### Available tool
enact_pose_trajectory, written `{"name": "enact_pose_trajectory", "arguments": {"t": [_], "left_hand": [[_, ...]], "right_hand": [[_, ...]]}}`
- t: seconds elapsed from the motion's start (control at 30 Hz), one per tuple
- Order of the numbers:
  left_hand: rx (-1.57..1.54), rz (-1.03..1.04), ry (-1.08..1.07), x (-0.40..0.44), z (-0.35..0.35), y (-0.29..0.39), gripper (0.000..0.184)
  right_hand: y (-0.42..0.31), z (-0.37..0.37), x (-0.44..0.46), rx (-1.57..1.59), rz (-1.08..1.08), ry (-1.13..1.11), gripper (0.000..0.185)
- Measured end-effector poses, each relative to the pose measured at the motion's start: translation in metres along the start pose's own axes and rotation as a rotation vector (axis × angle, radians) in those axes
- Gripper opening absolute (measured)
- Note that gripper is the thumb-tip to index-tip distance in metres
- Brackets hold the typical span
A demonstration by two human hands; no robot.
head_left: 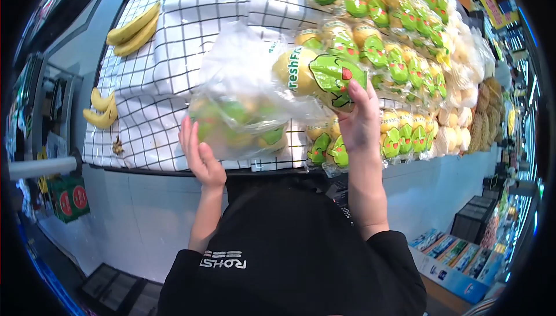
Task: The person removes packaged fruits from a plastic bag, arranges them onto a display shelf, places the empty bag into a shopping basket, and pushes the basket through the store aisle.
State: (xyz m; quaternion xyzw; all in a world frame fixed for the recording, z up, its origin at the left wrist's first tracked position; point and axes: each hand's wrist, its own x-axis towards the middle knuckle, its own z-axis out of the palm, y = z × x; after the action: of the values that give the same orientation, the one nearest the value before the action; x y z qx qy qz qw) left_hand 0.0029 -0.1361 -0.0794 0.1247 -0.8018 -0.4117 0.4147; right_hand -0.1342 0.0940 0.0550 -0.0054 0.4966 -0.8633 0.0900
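Observation:
A large clear plastic bag (237,113) with several yellow-green packs inside lies on the checked cloth (179,44). My left hand (200,151) touches the bag's left side, its fingers apart. Over the bag's right side, my right hand (362,113) grips a fruit pack (318,76), a clear wrapper printed with a green cartoon shape and yellow fruit showing through. Its thumb and fingers are at the pack's right end. Rows of similar packs (405,73) lie just beyond and to the right of that hand.
Bananas (136,32) lie along the cloth's left side, with a smaller bunch (101,109) nearer me. Netted pale produce (454,128) and brown netted produce (486,110) are at the right. A metal bar (43,167) juts in at the left. Boxes (454,258) stand low at the right.

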Motion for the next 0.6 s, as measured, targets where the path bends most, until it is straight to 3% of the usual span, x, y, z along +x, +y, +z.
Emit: {"name": "enact_pose_trajectory", "arguments": {"t": [0.13, 0.23, 0.33, 0.37, 0.43, 0.53, 0.57, 0.6], "left_hand": [[-0.212, 0.145, 0.042, 0.014, 0.005, 0.049, 0.041], [-0.516, 0.175, -0.259, 0.022, 0.014, 0.103, 0.048], [-0.88, -0.16, -0.511, 0.025, 0.049, 0.138, 0.071], [-0.88, -0.143, -0.512, 0.027, 0.055, 0.144, 0.071], [-1.161, -0.335, -0.493, 0.031, 0.068, 0.153, 0.078], [-1.083, -0.415, -0.435, 0.043, 0.081, 0.179, 0.075], [-1.013, -0.452, -0.398, 0.043, 0.085, 0.183, 0.064], [-1.014, -0.445, -0.403, 0.045, 0.089, 0.185, 0.064]], "right_hand": [[-0.003, -0.008, -0.029, 0.03, -0.118, 0.07, 0.049], [-0.006, -0.005, -0.044, 0.081, -0.217, 0.059, 0.051], [-0.003, -0.004, -0.057, 0.234, -0.244, 0.02, 0.061], [-0.001, -0.007, -0.059, 0.206, -0.259, -0.002, 0.067], [0.001, -0.012, -0.065, 0.102, -0.309, -0.023, 0.074], [0.003, -0.026, -0.068, -0.151, -0.378, -0.102, 0.077], [0.002, -0.03, -0.068, -0.203, -0.393, -0.158, 0.077], [0.002, -0.034, -0.066, -0.256, -0.405, -0.214, 0.078]]}}
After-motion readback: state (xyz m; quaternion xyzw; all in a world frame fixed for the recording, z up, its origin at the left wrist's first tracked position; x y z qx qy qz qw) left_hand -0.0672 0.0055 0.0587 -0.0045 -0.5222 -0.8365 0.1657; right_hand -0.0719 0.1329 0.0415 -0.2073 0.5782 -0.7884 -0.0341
